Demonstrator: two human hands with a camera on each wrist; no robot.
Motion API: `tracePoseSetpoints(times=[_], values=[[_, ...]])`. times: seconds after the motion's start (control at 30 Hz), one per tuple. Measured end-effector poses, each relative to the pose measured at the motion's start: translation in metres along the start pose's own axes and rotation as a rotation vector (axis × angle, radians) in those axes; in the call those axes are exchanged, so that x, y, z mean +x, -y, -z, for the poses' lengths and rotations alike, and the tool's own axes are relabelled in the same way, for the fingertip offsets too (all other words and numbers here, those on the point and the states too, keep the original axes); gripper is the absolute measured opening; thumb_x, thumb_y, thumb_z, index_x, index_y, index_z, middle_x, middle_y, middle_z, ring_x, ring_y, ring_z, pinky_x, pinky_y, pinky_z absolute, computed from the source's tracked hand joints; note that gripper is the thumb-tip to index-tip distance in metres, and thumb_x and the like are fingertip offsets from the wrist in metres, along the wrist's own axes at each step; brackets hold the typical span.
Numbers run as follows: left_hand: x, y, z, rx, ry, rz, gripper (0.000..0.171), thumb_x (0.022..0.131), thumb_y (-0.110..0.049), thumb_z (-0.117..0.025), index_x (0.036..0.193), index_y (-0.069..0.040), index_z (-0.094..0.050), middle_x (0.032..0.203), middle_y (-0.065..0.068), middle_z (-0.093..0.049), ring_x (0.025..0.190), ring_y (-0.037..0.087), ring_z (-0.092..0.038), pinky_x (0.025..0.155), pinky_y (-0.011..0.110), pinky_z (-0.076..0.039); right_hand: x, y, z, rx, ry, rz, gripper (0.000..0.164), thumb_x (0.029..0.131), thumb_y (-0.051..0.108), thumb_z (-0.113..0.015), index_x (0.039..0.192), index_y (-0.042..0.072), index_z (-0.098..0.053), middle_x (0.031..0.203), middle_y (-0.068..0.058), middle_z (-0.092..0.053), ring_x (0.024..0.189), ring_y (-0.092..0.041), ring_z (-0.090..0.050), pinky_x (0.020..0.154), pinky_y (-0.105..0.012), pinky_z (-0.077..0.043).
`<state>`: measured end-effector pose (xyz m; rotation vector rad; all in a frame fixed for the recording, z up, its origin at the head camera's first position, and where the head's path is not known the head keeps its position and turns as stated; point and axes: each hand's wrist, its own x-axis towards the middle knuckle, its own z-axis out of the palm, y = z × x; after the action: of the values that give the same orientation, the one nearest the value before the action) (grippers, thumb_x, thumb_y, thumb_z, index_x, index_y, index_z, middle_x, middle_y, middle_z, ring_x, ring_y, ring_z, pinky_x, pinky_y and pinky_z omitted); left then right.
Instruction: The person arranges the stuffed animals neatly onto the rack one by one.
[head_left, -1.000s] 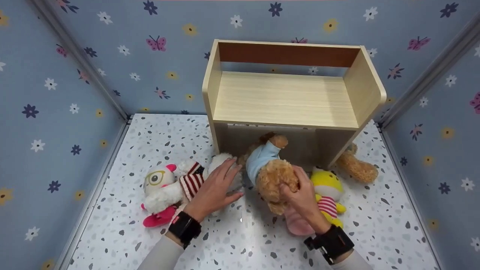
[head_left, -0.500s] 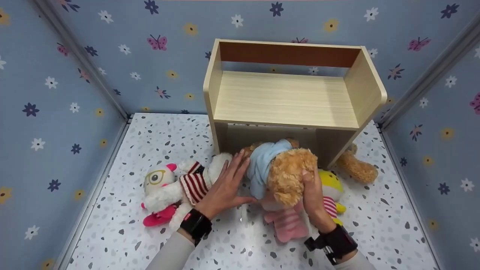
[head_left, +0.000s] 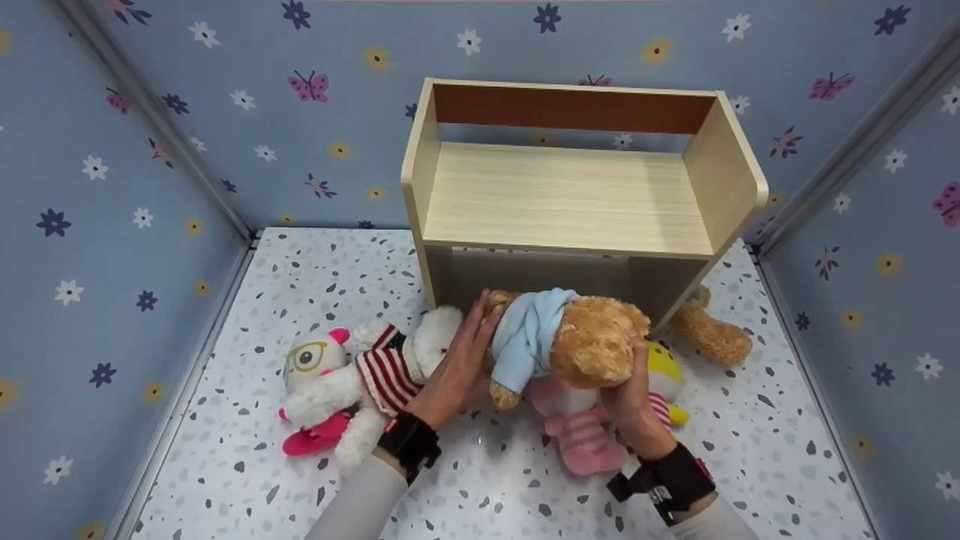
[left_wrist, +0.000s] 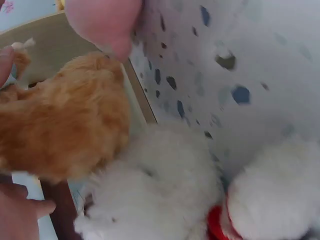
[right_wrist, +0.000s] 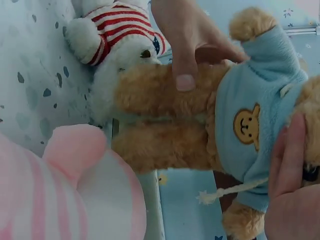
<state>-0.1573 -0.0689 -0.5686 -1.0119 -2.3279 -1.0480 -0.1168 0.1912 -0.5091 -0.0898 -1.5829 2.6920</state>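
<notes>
A brown teddy bear [head_left: 532, 330] in a light blue hoodie lies sideways between both hands, in front of the shelf's lower opening. My left hand [head_left: 461, 375] grips its leg end; in the right wrist view the left thumb lies across one leg [right_wrist: 155, 92]. At the head end, my right hand [head_left: 630, 401] holds the bear, with fingers against its face and hoodie in the right wrist view. Below the bear, a pink striped plush toy [head_left: 589, 439] lies on the floor. A white plush [head_left: 386, 379] in a striped sweater lies beside my left hand.
The wooden shelf [head_left: 566, 199] stands against the flowered back wall. A yellow plush [head_left: 667, 367] lies by my right hand, partly hidden. Furry brown plush [head_left: 716, 337] shows beside the shelf's right side. At left, a plush with yellow glasses [head_left: 304, 360] lies behind the white one.
The bear has turned from slanting to lying sideways, its head shifting right. My left hand has moved right from above the white plush onto the bear. The pink plush has come into fuller view.
</notes>
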Motion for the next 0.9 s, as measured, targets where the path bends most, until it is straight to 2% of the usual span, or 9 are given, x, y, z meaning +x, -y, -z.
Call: tracePoseSetpoints(times=[0.13, 0.2, 0.23, 0.33, 0.43, 0.57, 0.7, 0.8, 0.9], values=[[0.006, -0.002, -0.001, -0.112, -0.013, 0.049, 0.104, 0.082, 0.020, -0.070, 0.165, -0.019, -0.019, 0.159, 0.023, -0.035, 0.132, 0.033, -0.053, 0.096, 0.042, -0.055, 0.002, 0.001, -0.001, 0.000, -0.003, -0.065, 0.056, 0.103, 0.058, -0.042, 0.139, 0.016, -0.044, 0.128, 0.003, -0.055, 0.117, -0.009, -0.054, 0.101, -0.026, -0.043], [0.008, -0.003, -0.001, -0.154, -0.013, 0.077, 0.097, 0.085, 0.013, -0.075, 0.163, -0.016, -0.025, 0.153, 0.018, -0.044, 0.128, 0.030, -0.056, 0.100, 0.043, -0.053, 0.003, 0.002, -0.001, -0.025, 0.004, -0.096, 0.065, 0.103, 0.065, -0.038, 0.146, 0.017, -0.039, 0.138, 0.001, -0.050, 0.123, -0.010, -0.051, 0.103, -0.028, -0.042], [0.009, -0.003, -0.001, -0.165, -0.012, 0.098, 0.091, 0.088, 0.008, -0.076, 0.162, -0.015, -0.027, 0.151, 0.016, -0.047, 0.134, 0.030, -0.053, 0.107, 0.044, -0.049, 0.004, 0.002, -0.001, -0.043, 0.023, -0.114, 0.071, 0.102, 0.069, -0.036, 0.151, 0.017, -0.034, 0.144, -0.001, -0.047, 0.128, -0.012, -0.049, 0.105, -0.029, -0.041], [0.006, -0.003, -0.001, -0.207, -0.014, 0.171, 0.081, 0.094, 0.001, -0.073, 0.161, -0.009, -0.029, 0.154, 0.016, -0.046, 0.141, 0.032, -0.048, 0.114, 0.045, -0.042, 0.007, 0.001, 0.003, -0.111, 0.138, -0.127, 0.085, 0.101, 0.076, -0.023, 0.164, 0.020, -0.016, 0.162, -0.007, -0.030, 0.142, -0.019, -0.039, 0.110, -0.035, -0.042], [0.003, -0.002, 0.000, -0.285, -0.001, 0.241, 0.079, 0.095, 0.000, -0.070, 0.161, -0.004, -0.027, 0.160, 0.017, -0.041, 0.146, 0.033, -0.041, 0.119, 0.046, -0.034, 0.009, -0.003, 0.010, -0.200, 0.282, -0.082, 0.088, 0.101, 0.074, -0.021, 0.167, 0.019, -0.004, 0.171, -0.010, -0.016, 0.152, -0.026, -0.027, 0.117, -0.041, -0.036], [-0.003, -0.001, 0.001, -0.418, 0.028, 0.306, 0.081, 0.095, 0.001, -0.066, 0.163, -0.002, -0.022, 0.163, 0.015, -0.038, 0.149, 0.029, -0.036, 0.123, 0.046, -0.028, 0.010, -0.011, 0.017, -0.433, 0.314, -0.015, 0.081, 0.106, 0.055, -0.050, 0.168, 0.020, -0.011, 0.171, -0.008, -0.021, 0.152, -0.026, -0.030, 0.120, -0.042, -0.033], [-0.009, -0.003, -0.002, -0.529, 0.028, 0.414, 0.068, 0.101, -0.009, -0.067, 0.160, -0.005, -0.034, 0.155, 0.011, -0.050, 0.141, 0.027, -0.048, 0.118, 0.046, -0.037, 0.013, -0.021, 0.015, -0.700, 0.257, 0.060, 0.087, 0.096, 0.030, -0.076, 0.165, 0.019, -0.024, 0.164, -0.009, -0.032, 0.141, -0.026, -0.045, 0.114, -0.048, -0.042], [-0.013, -0.006, -0.006, -0.528, 0.016, 0.516, 0.056, 0.100, -0.018, -0.071, 0.148, -0.001, -0.049, 0.142, 0.014, -0.060, 0.130, 0.029, -0.058, 0.112, 0.047, -0.044, 0.017, -0.026, 0.012, -0.827, 0.212, 0.137, 0.088, 0.092, 0.028, -0.082, 0.163, 0.015, -0.031, 0.160, -0.013, -0.033, 0.138, -0.028, -0.042, 0.112, -0.053, -0.040], [-0.015, -0.011, -0.011, -0.516, 0.039, 0.610, 0.042, 0.100, -0.026, -0.070, 0.131, 0.001, -0.062, 0.125, 0.014, -0.068, 0.116, 0.028, -0.065, 0.103, 0.045, -0.049, 0.020, -0.028, 0.011, -0.865, 0.171, 0.113, 0.087, 0.091, 0.031, -0.082, 0.161, 0.014, -0.034, 0.157, -0.014, -0.035, 0.141, -0.029, -0.039, 0.115, -0.052, -0.035]])
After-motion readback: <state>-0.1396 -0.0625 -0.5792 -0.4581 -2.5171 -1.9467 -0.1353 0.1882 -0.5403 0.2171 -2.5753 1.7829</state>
